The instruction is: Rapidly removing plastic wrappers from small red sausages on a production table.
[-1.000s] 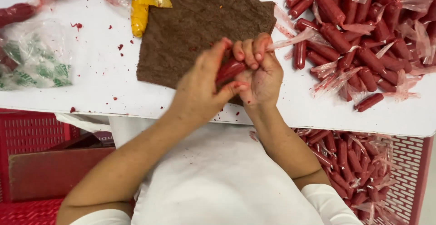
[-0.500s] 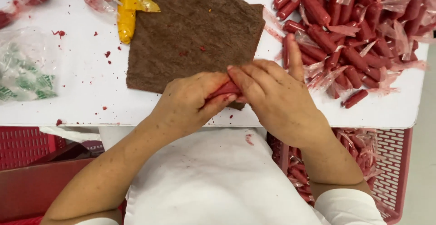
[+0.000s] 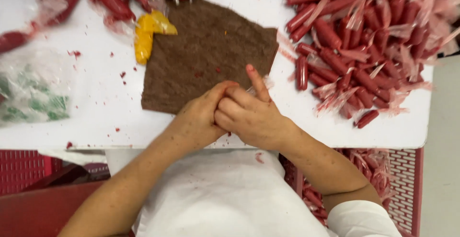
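A: What are the two hands doing?

B: The left hand (image 3: 199, 119) and the right hand (image 3: 251, 117) are pressed close together, just at the near edge of the brown cloth (image 3: 206, 55). The fingers are curled in and touching each other. One finger of the right hand sticks up straight.

A: Are they holding something?

B: I cannot tell. The hands hide whatever may be between them. No red sausage shows in them.

A: Where is the brown cloth?

B: It lies flat on the white table (image 3: 105, 112), right in front of the hands. The fingertips lie over its near edge.

A: And all the red things?

B: A big pile of red sausages (image 3: 364, 50) is on the table, past the right hand and off to its side. Bits of clear wrapper are mixed in with them. One sausage (image 3: 301, 73) lies by itself near the raised finger, just beside the cloth.

A: What is on the other side?

B: A yellow thing (image 3: 146, 33) touches the far corner of the cloth, past the left hand. A clear bag with green in it (image 3: 33, 98) sits well off to the left. Under the right arm there is a red basket (image 3: 402, 189) with more sausages in it.
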